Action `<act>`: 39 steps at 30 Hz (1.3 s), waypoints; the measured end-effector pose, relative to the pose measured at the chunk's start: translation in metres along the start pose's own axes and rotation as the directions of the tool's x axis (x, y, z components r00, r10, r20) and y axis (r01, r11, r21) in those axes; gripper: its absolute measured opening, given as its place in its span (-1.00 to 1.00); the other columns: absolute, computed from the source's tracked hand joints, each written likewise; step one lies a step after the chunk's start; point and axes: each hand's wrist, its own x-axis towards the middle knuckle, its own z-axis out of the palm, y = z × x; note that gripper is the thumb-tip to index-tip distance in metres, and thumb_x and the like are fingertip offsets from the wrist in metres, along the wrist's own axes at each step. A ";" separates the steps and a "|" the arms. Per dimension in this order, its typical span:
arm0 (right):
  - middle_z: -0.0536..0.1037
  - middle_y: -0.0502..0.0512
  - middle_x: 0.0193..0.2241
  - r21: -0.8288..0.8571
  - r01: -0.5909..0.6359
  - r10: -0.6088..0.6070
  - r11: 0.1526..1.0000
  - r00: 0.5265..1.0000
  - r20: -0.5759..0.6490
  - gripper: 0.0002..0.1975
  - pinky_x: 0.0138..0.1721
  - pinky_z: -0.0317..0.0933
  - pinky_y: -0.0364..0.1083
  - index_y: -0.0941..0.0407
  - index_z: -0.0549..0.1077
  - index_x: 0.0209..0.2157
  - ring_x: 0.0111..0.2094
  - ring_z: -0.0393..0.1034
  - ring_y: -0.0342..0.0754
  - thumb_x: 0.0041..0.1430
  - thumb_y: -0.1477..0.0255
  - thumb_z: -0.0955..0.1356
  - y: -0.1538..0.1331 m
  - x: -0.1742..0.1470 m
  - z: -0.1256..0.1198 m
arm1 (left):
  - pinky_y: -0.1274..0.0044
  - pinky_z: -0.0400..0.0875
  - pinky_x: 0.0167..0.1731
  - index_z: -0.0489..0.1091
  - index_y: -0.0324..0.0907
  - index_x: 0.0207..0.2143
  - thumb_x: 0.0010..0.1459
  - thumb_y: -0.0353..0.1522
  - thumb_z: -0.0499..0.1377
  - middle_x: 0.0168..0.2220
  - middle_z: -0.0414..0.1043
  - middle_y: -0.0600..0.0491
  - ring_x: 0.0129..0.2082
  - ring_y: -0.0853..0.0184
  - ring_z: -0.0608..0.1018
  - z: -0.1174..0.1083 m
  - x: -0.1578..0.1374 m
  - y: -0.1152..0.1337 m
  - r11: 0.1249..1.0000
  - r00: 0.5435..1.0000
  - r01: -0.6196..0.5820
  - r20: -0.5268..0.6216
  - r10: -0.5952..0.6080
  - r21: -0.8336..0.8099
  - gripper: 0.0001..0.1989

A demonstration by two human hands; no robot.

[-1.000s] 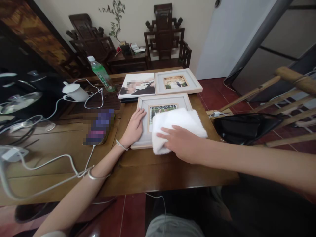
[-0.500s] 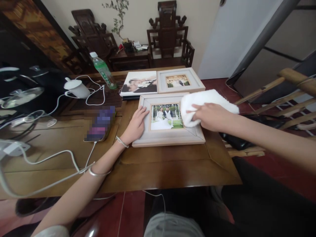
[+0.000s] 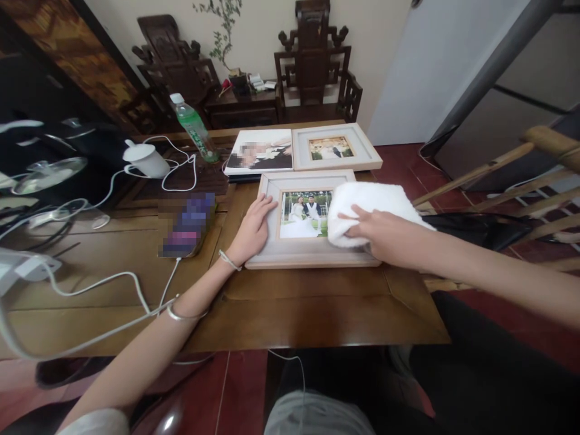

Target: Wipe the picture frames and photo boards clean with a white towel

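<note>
A light wooden picture frame (image 3: 312, 257) with a wedding photo lies face up near the table's right end. My left hand (image 3: 257, 232) steadies its left side, fingers laid over the border and the palm at the outer edge. A folded white towel (image 3: 376, 202) is in my right hand (image 3: 385, 235), pressed on the frame's right side. The towel hides the photo's right edge and much of the right border. Behind the frame lie a second picture frame (image 3: 338, 163) and a white-edged photo panel (image 3: 263, 142), the latter on a dark stack.
Left on the wooden table (image 3: 317, 314) are a charging phone (image 3: 188, 226), a white lidded cup (image 3: 147, 160), a green-labelled bottle (image 3: 194, 130), a glass-lidded pot (image 3: 49, 175) and loose white cables. A bamboo chair (image 3: 521, 175) stands at the right, carved dark chairs (image 3: 312, 60) beyond.
My right hand and the towel have moved down the frame's right side, toward me. My left hand stays on the left border. The view has shifted slightly.
</note>
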 end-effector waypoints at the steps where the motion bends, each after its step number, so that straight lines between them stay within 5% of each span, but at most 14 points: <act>1: 0.32 0.21 0.22 0.037 0.022 -0.022 0.999 1.000 0.002 -0.38 -0.15 0.25 0.03 0.11 0.55 -0.12 0.02 0.38 0.15 -0.17 0.81 0.19 -0.007 -0.008 0.001 | 0.13 0.05 0.30 0.33 -0.20 0.12 0.22 -0.50 -0.10 0.24 0.26 -0.09 0.33 0.16 0.16 0.000 0.000 0.000 1.000 1.000 -0.001 0.001 0.001 0.006 -0.54; 5: 0.36 0.17 0.18 0.115 0.121 -0.118 0.986 0.992 -0.032 -0.33 -0.13 0.23 -0.02 0.06 0.51 -0.06 -0.07 0.43 0.06 -0.16 0.83 0.17 -0.022 -0.022 0.005 | 0.12 0.07 0.29 0.33 -0.19 0.12 0.21 -0.51 -0.08 0.23 0.27 -0.08 0.32 0.15 0.16 0.001 0.000 -0.001 1.000 1.000 -0.016 0.002 0.016 0.017 -0.55; 9: 0.45 0.20 0.09 0.066 0.079 -0.080 0.995 0.997 0.021 -0.43 -0.22 0.25 -0.05 0.08 0.54 -0.13 -0.09 0.43 0.08 -0.13 0.80 0.20 -0.016 0.001 0.001 | 0.10 0.06 0.29 0.32 -0.17 0.13 0.20 -0.51 -0.07 0.24 0.26 -0.06 0.33 0.15 0.14 0.001 0.000 -0.001 1.000 1.000 -0.024 0.010 0.024 0.015 -0.54; 14: 0.14 0.26 0.31 -0.199 0.032 -0.055 0.979 0.992 -0.113 -0.31 0.04 0.19 0.20 0.16 0.41 0.10 0.29 0.01 0.25 -0.05 0.85 0.16 0.022 0.056 -0.002 | 0.08 0.05 0.28 0.31 -0.20 0.14 0.19 -0.52 -0.06 0.24 0.25 -0.10 0.34 0.12 0.12 0.002 0.000 -0.002 0.999 0.999 -0.035 0.019 0.034 0.011 -0.53; 18: -0.07 0.24 0.37 -0.278 0.025 -0.084 0.960 0.976 -0.202 -0.29 0.11 0.09 0.33 0.17 0.31 0.20 0.33 -0.14 0.31 0.00 0.83 0.17 0.046 0.091 0.002 | 0.06 0.05 0.28 0.31 -0.16 0.15 0.19 -0.51 -0.06 0.24 0.25 -0.07 0.34 0.13 0.12 0.001 0.000 -0.002 0.999 0.999 -0.040 0.022 0.040 0.006 -0.52; 21: -0.07 0.18 0.38 -0.300 0.078 -0.126 0.951 0.981 -0.146 -0.32 0.11 0.05 0.40 0.14 0.36 0.16 0.33 -0.17 0.36 -0.01 0.81 0.21 0.046 0.103 0.007 | 0.07 0.04 0.28 0.31 -0.16 0.14 0.20 -0.51 -0.06 0.25 0.25 -0.07 0.34 0.14 0.13 0.000 0.000 -0.001 0.999 0.999 -0.034 0.023 0.034 0.000 -0.53; 29: 0.19 0.17 0.29 0.002 0.099 -0.099 0.995 0.995 -0.033 -0.36 0.03 0.17 0.30 0.07 0.49 0.03 0.23 0.11 0.31 -0.09 0.77 0.24 -0.015 0.050 0.004 | 0.09 0.05 0.28 0.31 -0.17 0.14 0.21 -0.51 -0.07 0.24 0.25 -0.09 0.33 0.15 0.14 0.001 0.000 -0.002 0.999 0.999 -0.032 0.008 0.032 -0.002 -0.54; 32: 0.46 0.22 0.09 0.178 0.120 -0.131 0.977 0.990 0.047 -0.43 -0.17 0.26 0.05 0.08 0.53 -0.06 -0.06 0.42 0.14 -0.07 0.75 0.22 -0.040 0.020 -0.012 | 0.10 0.06 0.28 0.31 -0.18 0.13 0.20 -0.51 -0.07 0.24 0.26 -0.07 0.33 0.16 0.15 0.003 0.000 -0.003 0.999 0.999 -0.032 -0.004 0.032 0.009 -0.53; 35: 0.57 0.19 -0.16 0.297 0.153 -0.194 0.943 0.975 0.111 -0.54 -0.36 0.21 -0.08 0.10 0.55 -0.20 -0.34 0.45 -0.02 -0.07 0.72 0.21 -0.058 0.005 -0.022 | 0.11 0.07 0.29 0.31 -0.17 0.13 0.20 -0.51 -0.07 0.23 0.27 -0.05 0.32 0.16 0.16 0.004 0.000 -0.003 0.999 0.999 -0.032 -0.012 0.032 0.012 -0.53; 39: 0.51 0.23 -0.02 0.265 0.202 -0.208 0.943 0.978 -0.004 -0.41 -0.25 0.27 -0.04 0.07 0.48 -0.02 -0.20 0.46 0.04 -0.07 0.75 0.21 -0.059 0.014 -0.009 | 0.13 0.05 0.30 0.31 -0.17 0.14 0.20 -0.51 -0.07 0.24 0.25 -0.05 0.33 0.16 0.14 0.002 0.001 -0.003 0.999 1.000 -0.031 0.005 0.031 0.014 -0.53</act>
